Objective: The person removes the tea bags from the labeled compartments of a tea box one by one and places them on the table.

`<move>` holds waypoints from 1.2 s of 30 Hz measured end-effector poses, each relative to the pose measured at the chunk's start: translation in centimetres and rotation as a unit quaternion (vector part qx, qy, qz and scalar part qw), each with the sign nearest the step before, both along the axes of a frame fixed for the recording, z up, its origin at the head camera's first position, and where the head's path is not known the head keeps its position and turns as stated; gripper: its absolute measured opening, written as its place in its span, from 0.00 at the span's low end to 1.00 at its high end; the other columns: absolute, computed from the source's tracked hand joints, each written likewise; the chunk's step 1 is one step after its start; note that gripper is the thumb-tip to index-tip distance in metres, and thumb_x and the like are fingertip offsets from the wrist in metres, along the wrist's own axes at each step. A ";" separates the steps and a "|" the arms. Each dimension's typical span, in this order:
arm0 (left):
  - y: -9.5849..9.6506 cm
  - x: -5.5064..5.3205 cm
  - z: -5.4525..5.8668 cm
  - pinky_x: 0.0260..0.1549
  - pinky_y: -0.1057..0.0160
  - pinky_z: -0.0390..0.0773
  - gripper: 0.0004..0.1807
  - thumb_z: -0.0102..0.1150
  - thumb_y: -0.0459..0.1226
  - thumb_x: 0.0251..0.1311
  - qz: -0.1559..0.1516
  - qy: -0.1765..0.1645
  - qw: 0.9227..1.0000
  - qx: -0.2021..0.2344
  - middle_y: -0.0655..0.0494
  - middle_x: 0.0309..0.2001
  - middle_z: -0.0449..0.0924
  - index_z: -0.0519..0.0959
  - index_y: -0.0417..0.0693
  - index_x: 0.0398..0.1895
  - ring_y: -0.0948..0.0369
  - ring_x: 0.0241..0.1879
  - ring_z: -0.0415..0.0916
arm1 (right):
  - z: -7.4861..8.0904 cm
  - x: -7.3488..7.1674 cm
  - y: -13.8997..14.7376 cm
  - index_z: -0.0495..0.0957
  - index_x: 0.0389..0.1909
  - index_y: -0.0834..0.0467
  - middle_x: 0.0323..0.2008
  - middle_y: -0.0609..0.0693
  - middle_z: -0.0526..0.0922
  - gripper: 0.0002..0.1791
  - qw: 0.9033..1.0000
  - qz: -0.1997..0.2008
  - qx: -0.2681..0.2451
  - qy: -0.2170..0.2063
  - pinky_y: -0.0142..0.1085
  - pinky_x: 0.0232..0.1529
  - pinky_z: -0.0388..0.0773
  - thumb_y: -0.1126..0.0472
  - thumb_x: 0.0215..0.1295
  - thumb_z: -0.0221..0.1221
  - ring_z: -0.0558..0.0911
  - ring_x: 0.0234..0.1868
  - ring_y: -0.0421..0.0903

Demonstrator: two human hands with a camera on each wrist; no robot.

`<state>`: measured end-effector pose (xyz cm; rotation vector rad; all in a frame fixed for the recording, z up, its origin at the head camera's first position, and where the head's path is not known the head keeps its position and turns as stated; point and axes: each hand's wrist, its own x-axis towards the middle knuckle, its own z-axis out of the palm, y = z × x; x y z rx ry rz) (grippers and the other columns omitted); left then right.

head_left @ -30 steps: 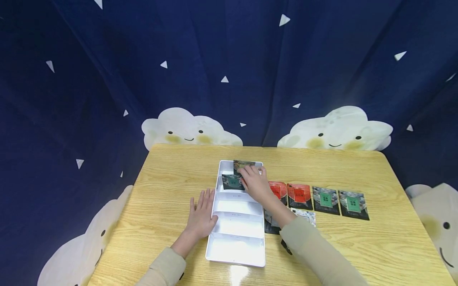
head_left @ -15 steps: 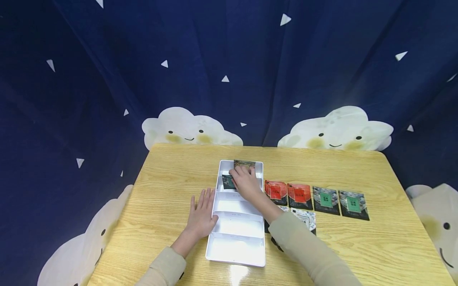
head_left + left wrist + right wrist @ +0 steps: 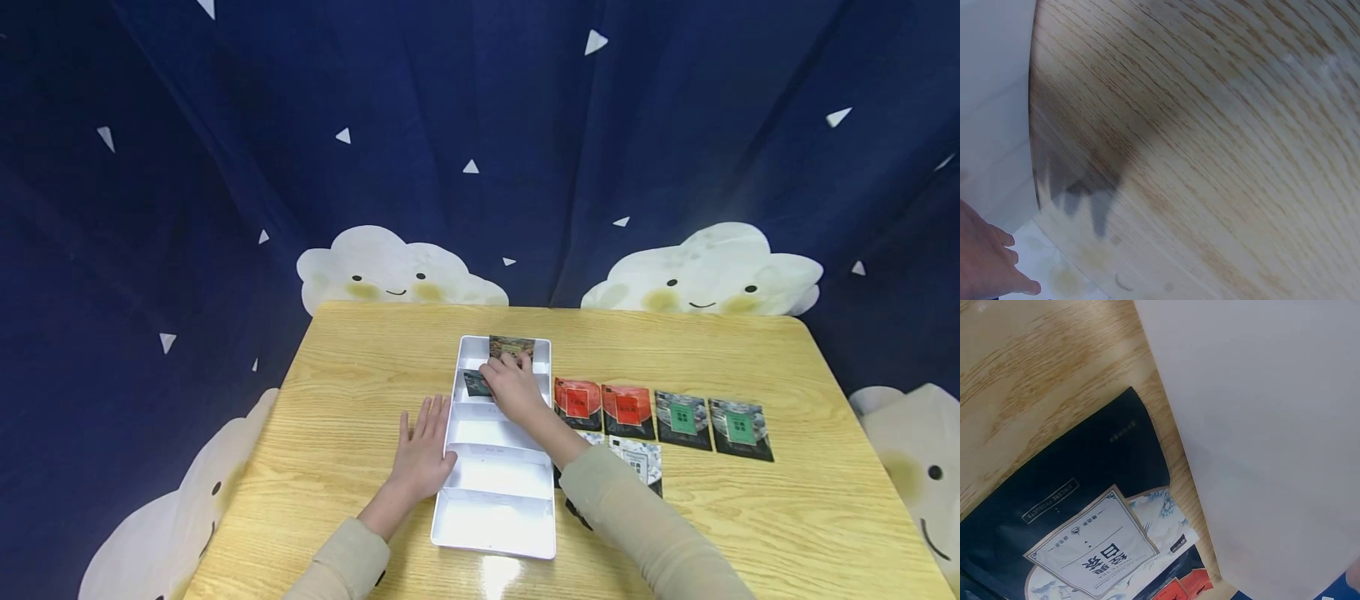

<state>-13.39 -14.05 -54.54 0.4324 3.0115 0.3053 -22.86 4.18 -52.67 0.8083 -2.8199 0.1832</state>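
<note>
A white box (image 3: 492,550) with several compartments in a column stands on the table. My left hand (image 3: 422,460) lies flat with fingers spread along the box's left wall, its thumb at the rim; in the left wrist view the left hand (image 3: 988,259) shows at the lower left corner. Over the second compartment from the far end, my right hand (image 3: 513,389) has curled fingers on a dark green tea sachet (image 3: 477,384), partly covering it. Behind those fingers a brownish tea sachet (image 3: 512,343) stands in the farthest compartment.
Right of the box lie two red tea sachets (image 3: 627,410) and two green-labelled ones (image 3: 741,427). White-labelled tea sachets (image 3: 637,461) lie nearer, partly under the right forearm; one white tea sachet (image 3: 1094,550) fills the right wrist view. A dark blue curtain (image 3: 480,125) hangs behind the table.
My right hand has moved left over the dark green sachet, covering more of it, and the sachet sits slightly lower. The left hand has stayed in place.
</note>
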 end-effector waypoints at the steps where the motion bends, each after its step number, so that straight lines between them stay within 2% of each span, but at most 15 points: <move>1: 0.0 0.0 0.0 0.64 0.41 0.36 0.42 0.42 0.46 0.56 0.001 -0.001 1.000 0.000 0.44 0.71 0.43 0.41 0.41 0.72 0.51 0.71 0.34 | 0.0 0.0 0.0 0.76 0.42 0.51 0.40 0.45 0.79 0.09 1.000 0.000 0.003 0.000 0.48 0.52 0.62 0.56 0.63 0.55 0.72 0.44 0.46; 6: 0.0 0.0 0.1 0.64 0.42 0.36 0.41 0.41 0.46 0.57 0.003 -0.004 1.000 0.000 0.44 0.71 0.43 0.41 0.41 0.71 0.50 0.71 0.35 | 0.0 0.0 0.0 0.76 0.43 0.51 0.41 0.44 0.79 0.09 1.000 -0.002 0.013 0.001 0.49 0.53 0.62 0.58 0.62 0.55 0.72 0.45 0.45; 12: 0.1 0.0 0.3 0.64 0.42 0.37 0.41 0.41 0.46 0.57 0.000 -0.009 1.000 0.001 0.45 0.72 0.42 0.41 0.41 0.71 0.51 0.71 0.34 | 0.4 0.1 0.1 0.76 0.40 0.52 0.38 0.45 0.79 0.06 1.000 0.003 -0.016 0.008 0.49 0.51 0.63 0.59 0.63 0.53 0.73 0.42 0.46; 19: 0.1 0.0 0.3 0.65 0.43 0.35 0.41 0.41 0.46 0.57 0.003 -0.016 1.000 0.006 0.45 0.72 0.41 0.41 0.40 0.71 0.51 0.71 0.34 | 2.2 0.5 0.7 0.74 0.36 0.52 0.37 0.46 0.78 0.04 0.997 -0.001 -0.070 0.015 0.50 0.51 0.60 0.61 0.63 0.52 0.73 0.42 0.46; 24: 0.0 0.0 0.3 0.65 0.42 0.35 0.41 0.40 0.46 0.57 -0.001 -0.014 1.000 0.002 0.45 0.72 0.41 0.41 0.40 0.71 0.51 0.71 0.34 | 3.9 0.8 1.7 0.75 0.38 0.52 0.38 0.46 0.79 0.06 0.992 -0.015 -0.121 0.035 0.51 0.50 0.60 0.63 0.63 0.51 0.73 0.42 0.47; 31: 0.0 0.1 0.4 0.65 0.43 0.35 0.41 0.40 0.46 0.58 -0.008 -0.015 1.000 -0.004 0.44 0.72 0.39 0.40 0.39 0.71 0.51 0.71 0.33 | 5.8 1.1 4.3 0.76 0.36 0.54 0.36 0.47 0.79 0.08 0.986 -0.042 -0.149 0.055 0.52 0.50 0.56 0.66 0.61 0.50 0.71 0.39 0.48; 36: 0.0 0.1 0.5 0.65 0.43 0.33 0.41 0.40 0.46 0.57 -0.009 -0.017 1.000 0.003 0.44 0.72 0.38 0.39 0.39 0.71 0.50 0.71 0.33 | 6.3 1.4 6.9 0.76 0.32 0.54 0.32 0.48 0.78 0.08 0.981 -0.054 -0.166 0.082 0.53 0.48 0.55 0.68 0.58 0.50 0.70 0.36 0.49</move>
